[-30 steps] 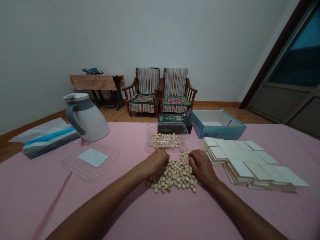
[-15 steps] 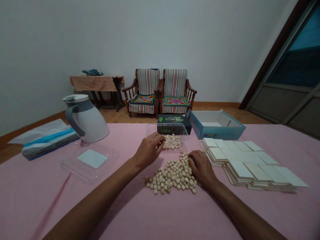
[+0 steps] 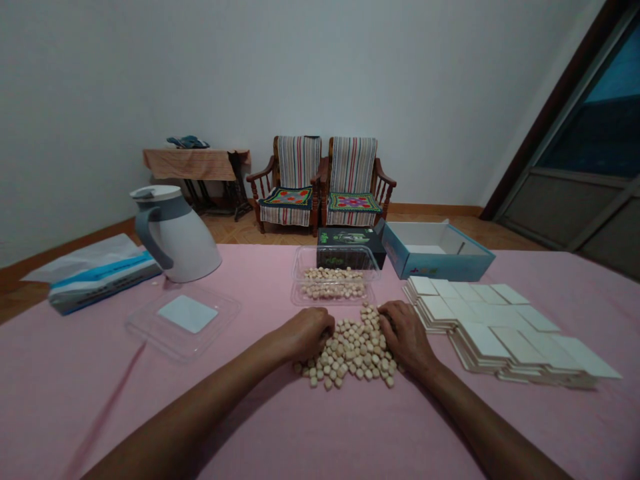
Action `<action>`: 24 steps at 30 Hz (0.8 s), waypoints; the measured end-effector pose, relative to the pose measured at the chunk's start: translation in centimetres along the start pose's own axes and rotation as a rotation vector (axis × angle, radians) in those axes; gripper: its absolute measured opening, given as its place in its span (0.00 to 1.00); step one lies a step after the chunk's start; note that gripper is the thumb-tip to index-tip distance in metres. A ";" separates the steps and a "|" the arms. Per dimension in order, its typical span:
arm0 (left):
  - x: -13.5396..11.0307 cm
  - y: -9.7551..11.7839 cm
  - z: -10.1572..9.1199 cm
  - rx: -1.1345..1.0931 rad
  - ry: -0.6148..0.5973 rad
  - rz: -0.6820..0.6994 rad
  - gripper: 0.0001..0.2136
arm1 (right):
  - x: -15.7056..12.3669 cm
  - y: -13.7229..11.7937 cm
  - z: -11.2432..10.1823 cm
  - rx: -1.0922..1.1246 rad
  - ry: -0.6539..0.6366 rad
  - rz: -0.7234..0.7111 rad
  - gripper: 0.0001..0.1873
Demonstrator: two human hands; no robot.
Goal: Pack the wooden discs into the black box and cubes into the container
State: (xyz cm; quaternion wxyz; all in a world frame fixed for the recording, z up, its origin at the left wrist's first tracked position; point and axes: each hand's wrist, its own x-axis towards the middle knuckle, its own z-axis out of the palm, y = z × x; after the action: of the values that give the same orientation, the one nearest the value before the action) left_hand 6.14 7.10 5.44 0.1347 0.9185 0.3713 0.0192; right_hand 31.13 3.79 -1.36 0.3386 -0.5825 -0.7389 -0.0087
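A loose pile of small pale wooden cubes [image 3: 357,350] lies on the pink-covered table in front of me. My left hand [image 3: 307,333] is over the pile's left side, its fingers curled down and closed among the cubes; whatever they hold is hidden. Against the pile's right edge rests my right hand [image 3: 406,337], fingers bent inward and touching the cubes, with the fingertips out of sight. Just beyond the pile stands a clear plastic box [image 3: 296,291], partly filled with similar cubes.
A clear lid [image 3: 147,327], white jug [image 3: 187,243] and tissue pack [image 3: 105,283] lie left. Behind the plastic box are a black box [image 3: 350,247] and an open blue box [image 3: 440,268]. Stacked white tiles [image 3: 480,310] spread at right.
My left hand has come back from the plastic box and down onto the left side of the pile. My right hand stays at the pile's right edge.
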 end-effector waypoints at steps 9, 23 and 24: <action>0.5 0.1 -3.8 -0.038 0.309 0.078 0.10 | 0.1 0.0 0.1 -0.001 -0.003 -0.003 0.07; 1.9 -0.3 -1.7 -0.067 0.216 0.105 0.10 | 0.1 -0.3 -0.2 -0.002 0.018 0.001 0.06; 2.1 -0.1 -1.0 -0.073 0.170 0.079 0.10 | 0.1 -0.3 -0.2 -0.001 0.016 0.001 0.07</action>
State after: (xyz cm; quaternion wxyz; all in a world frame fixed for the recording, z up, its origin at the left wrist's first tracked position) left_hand 7.47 8.87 6.26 0.1354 0.9220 0.3439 0.1159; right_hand 30.96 3.71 -1.00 0.3443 -0.5830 -0.7358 -0.0134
